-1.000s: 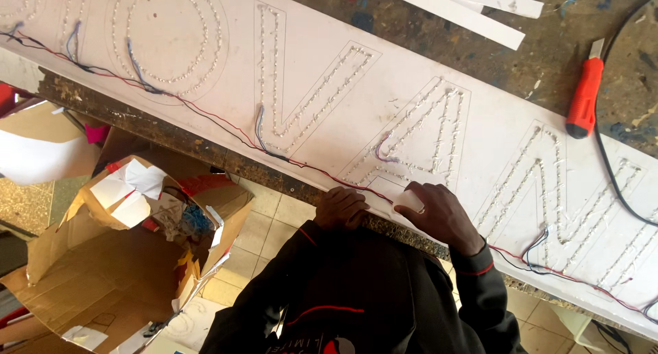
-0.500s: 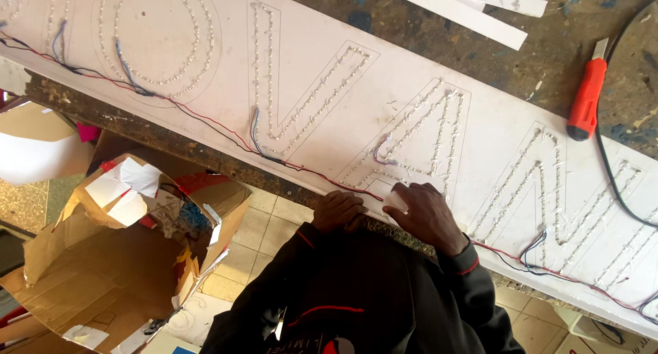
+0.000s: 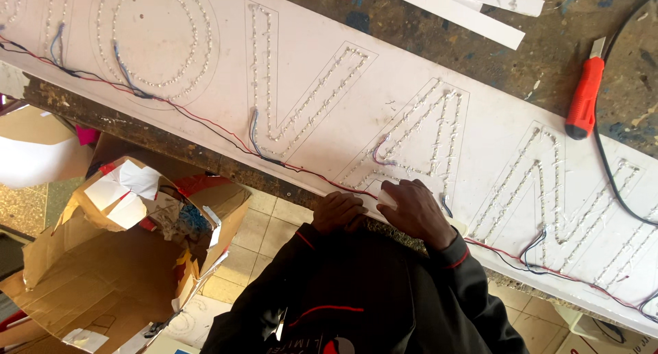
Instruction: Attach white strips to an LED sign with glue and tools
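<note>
Pressing down at the near edge of the long white sign board (image 3: 384,114), both hands work side by side where the red and black wires (image 3: 205,124) run along that edge. Right hand (image 3: 418,210) lies on the board just below the third outlined letter, fingers curled and pinching a small white piece (image 3: 387,198) against the surface. Left hand (image 3: 339,212) is just beside it, touching it, fingers curled shut over the board's near edge; what it holds, if anything, cannot be told. Dark sleeves with red trim (image 3: 452,261) lead back to the person's body at the bottom of the view.

Board runs from far left to near right across a stained workbench (image 3: 548,66). Its letter outlines are filled with rows of small bead-like lights, with short wire tails coming off each letter. Red utility knife (image 3: 585,97) lies on the bench at far right, just past the board, beside a black cable (image 3: 610,169). Two white strips (image 3: 466,8) lie on the bench at the far side. Open cardboard box (image 3: 137,244) with paper scraps sits on the tiled floor, near left.
</note>
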